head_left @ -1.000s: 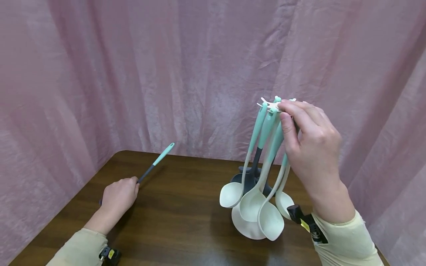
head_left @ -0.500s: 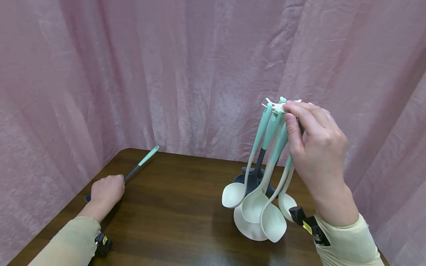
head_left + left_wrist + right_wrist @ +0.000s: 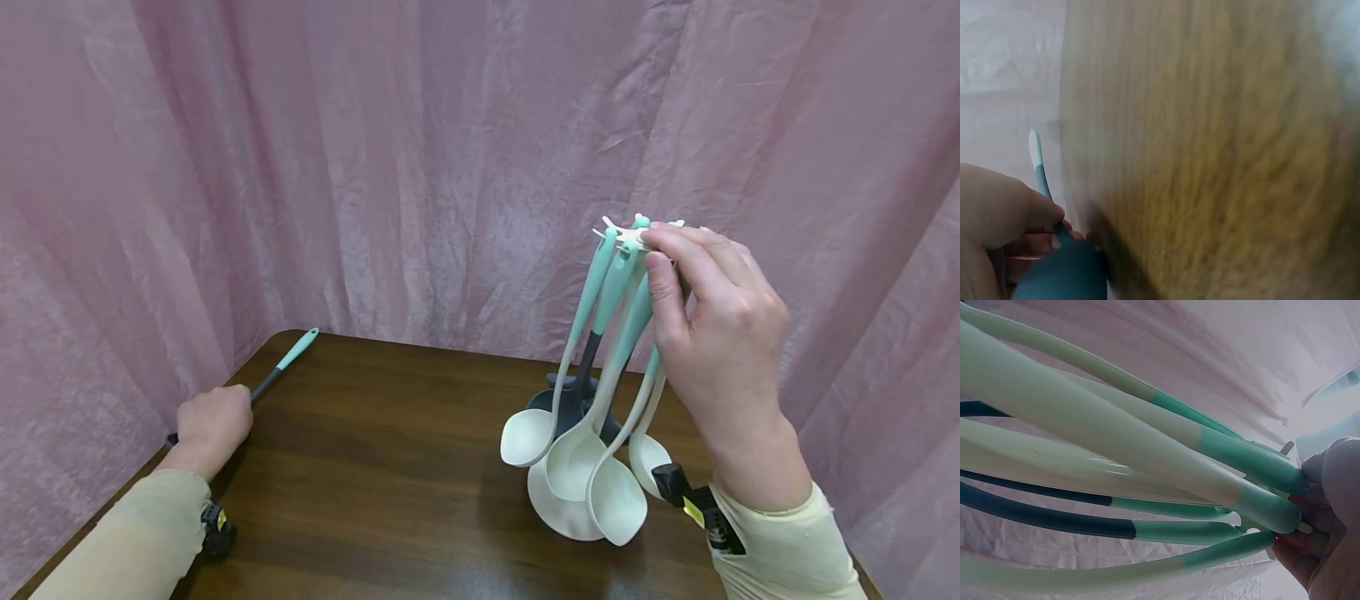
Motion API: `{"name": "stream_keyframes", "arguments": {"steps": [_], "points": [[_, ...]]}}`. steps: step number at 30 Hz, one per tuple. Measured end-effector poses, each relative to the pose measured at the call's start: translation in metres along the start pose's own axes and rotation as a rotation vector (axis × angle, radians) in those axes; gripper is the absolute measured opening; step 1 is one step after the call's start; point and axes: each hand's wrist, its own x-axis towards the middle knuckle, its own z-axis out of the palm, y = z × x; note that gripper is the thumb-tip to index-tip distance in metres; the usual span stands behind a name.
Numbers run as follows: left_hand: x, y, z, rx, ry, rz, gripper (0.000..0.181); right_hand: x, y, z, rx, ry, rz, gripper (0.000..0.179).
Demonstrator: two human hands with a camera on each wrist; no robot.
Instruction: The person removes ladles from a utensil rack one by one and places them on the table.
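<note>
My left hand [image 3: 215, 423] grips the dark shaft of a cooking utensil [image 3: 298, 348] near the table's left edge. Its mint handle points away from me, and its head is mostly hidden behind the hand. In the left wrist view a dark rounded head [image 3: 1066, 275] shows close to the camera. On the right, my right hand [image 3: 723, 333] holds the white hooked top [image 3: 628, 236] of a utensil stand between thumb and fingers. Mint-handled utensils hang there, among them cream ladles [image 3: 617, 504] and dark-headed ones [image 3: 555, 404]. Handle ends [image 3: 1272, 509] meet my fingertips in the right wrist view.
The stand's round white base [image 3: 558, 512] rests on the brown wooden table [image 3: 390, 450]. A pink curtain [image 3: 450, 167] hangs behind the table and along both sides. Each wrist carries a small black camera [image 3: 671, 481].
My left hand has moved left with the utensil, toward the table's left edge. The right hand keeps its hold on the stand's top; the stand appears slightly shifted right in view.
</note>
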Motion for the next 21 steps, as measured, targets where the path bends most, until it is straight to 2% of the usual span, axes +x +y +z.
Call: {"name": "stream_keyframes", "arguments": {"steps": [8,16,21], "points": [[0.000,-0.005,-0.002,0.014,0.032,-0.011,0.021,-0.001,-0.001,-0.002,0.004,-0.003,0.008,0.028],[0.002,-0.011,-0.006,0.015,0.005,-0.056,0.019,0.000,-0.003,-0.003,0.010,-0.005,0.012,0.028],[0.007,-0.018,-0.006,0.036,-0.042,-0.068,0.022,0.000,-0.004,-0.003,0.007,-0.004,0.015,0.028]]}}
